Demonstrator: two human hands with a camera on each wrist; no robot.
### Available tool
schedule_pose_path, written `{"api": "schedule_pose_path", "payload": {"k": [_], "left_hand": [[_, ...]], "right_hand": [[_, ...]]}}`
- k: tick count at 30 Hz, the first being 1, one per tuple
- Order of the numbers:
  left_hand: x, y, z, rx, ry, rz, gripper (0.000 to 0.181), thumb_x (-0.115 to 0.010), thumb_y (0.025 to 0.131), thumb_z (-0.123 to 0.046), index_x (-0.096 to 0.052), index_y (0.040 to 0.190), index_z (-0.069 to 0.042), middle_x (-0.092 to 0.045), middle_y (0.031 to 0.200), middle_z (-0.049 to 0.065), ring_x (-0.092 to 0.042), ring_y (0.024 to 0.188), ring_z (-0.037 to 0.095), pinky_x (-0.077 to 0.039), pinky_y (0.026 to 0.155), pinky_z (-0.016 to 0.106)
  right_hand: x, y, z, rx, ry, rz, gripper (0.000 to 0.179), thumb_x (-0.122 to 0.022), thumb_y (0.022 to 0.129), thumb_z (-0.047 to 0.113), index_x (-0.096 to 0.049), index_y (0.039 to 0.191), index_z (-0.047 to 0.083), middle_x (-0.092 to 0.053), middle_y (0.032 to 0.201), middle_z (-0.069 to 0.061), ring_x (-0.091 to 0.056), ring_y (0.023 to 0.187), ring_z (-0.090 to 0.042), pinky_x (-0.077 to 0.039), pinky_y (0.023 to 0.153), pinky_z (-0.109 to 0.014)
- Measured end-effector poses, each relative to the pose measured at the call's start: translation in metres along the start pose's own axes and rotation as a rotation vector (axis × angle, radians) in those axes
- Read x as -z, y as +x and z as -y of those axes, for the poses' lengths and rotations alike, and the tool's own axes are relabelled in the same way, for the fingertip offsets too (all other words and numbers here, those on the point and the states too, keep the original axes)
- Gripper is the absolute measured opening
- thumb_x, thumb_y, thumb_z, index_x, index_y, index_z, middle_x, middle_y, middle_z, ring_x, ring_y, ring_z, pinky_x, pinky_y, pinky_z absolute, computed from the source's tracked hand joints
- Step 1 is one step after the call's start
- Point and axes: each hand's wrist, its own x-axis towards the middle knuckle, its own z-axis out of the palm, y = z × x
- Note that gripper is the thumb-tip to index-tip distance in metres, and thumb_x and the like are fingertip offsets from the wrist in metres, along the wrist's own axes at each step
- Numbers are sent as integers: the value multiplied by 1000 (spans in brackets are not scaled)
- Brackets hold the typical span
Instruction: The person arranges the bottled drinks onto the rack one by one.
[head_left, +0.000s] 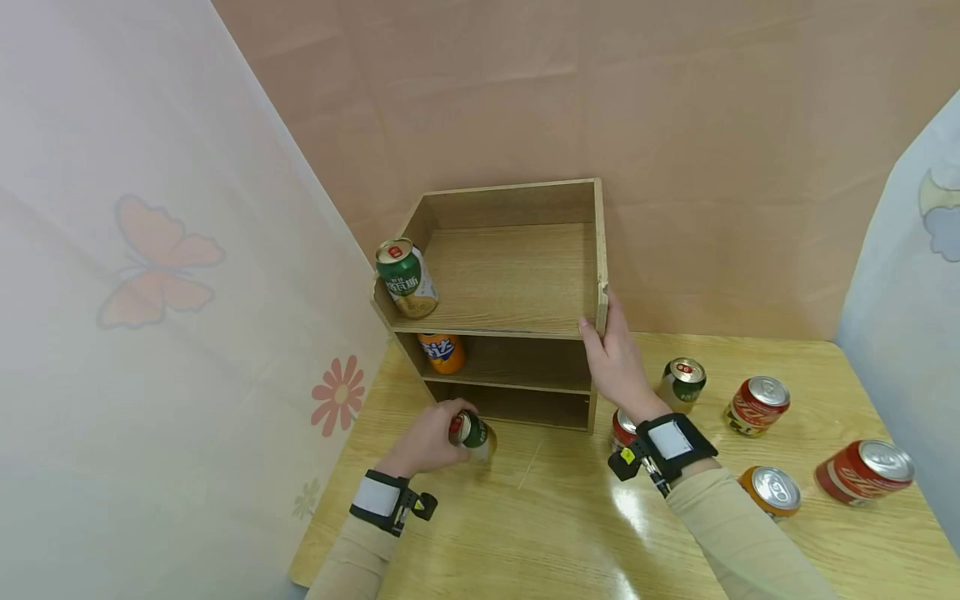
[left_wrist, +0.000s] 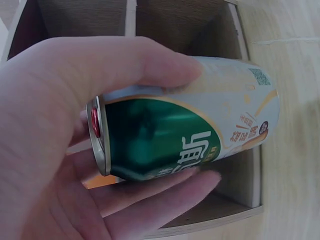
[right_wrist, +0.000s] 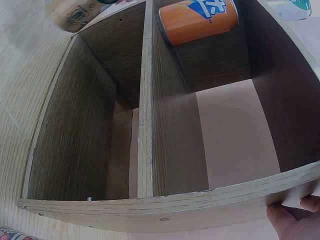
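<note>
A green-and-white drink can (head_left: 478, 443) is in my left hand (head_left: 429, 439), low in front of the bottom compartment of a small wooden shelf (head_left: 517, 279). Thumb and fingers wrap its sides, and the left wrist view shows the can's (left_wrist: 160, 135) printed label between them. My right hand (head_left: 621, 371) grips the front right edge of the shelf's side panel, thumb on the near face. On the shelf's top board, at the left, stands another green-and-white can (head_left: 407, 279). An orange soda can (head_left: 442, 353) stands at the left of the middle compartment.
To the right on the table (head_left: 570, 533) stand a green can (head_left: 682, 385), a red can (head_left: 757, 406), another red can (head_left: 862, 472) and an orange can (head_left: 771, 490). One more red can (head_left: 622, 429) is partly hidden by my right wrist. A patterned wall (head_left: 187, 333) borders the left side.
</note>
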Motion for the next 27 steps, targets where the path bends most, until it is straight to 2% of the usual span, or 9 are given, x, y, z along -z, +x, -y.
{"api": "schedule_pose_path", "payload": {"k": [4, 8, 15, 21, 27], "left_hand": [[6, 0, -6, -14, -3, -10, 59, -86, 74, -7, -63, 128, -8, -67, 106, -1, -60, 81, 10, -52, 70, 27], [9, 0, -10, -37, 6, -16, 58, -84, 74, -5, -63, 128, -8, -67, 109, 0, -61, 85, 11, -53, 71, 27], [11, 0, -17, -55, 37, 18, 59, -82, 74, -1, -62, 126, -18, -62, 112, -2, -57, 90, 14, -51, 75, 29], [7, 1, -19, -76, 35, 79, 59, -83, 73, 7, -62, 123, -18, -57, 110, -2, -53, 89, 16, -49, 74, 28], [3, 2, -19, -71, 47, 77, 63, -83, 69, 11, -62, 121, -17, -57, 111, 0, -52, 89, 16, -49, 72, 27]], "right_hand": [[0, 0, 0, -3, -3, 3, 73, -38, 110, 40, -2, 163, 6, -13, 165, -23, -20, 148, -41, -23, 115, -59], [0, 0, -1, -1, -2, 6, 73, -38, 110, 41, -2, 163, 7, -12, 165, -23, -19, 148, -41, -23, 115, -59], [0, 0, -1, -5, -3, 10, 72, -38, 110, 40, -2, 163, 6, -13, 165, -22, -19, 149, -40, -24, 114, -59], [1, 0, 0, -6, -7, 15, 73, -38, 110, 40, -2, 162, 4, -12, 165, -23, -18, 149, -41, -22, 115, -59], [1, 0, -1, 1, 0, 17, 73, -38, 110, 39, -1, 162, 5, -10, 166, -23, -17, 149, -41, -21, 115, -59]]}}
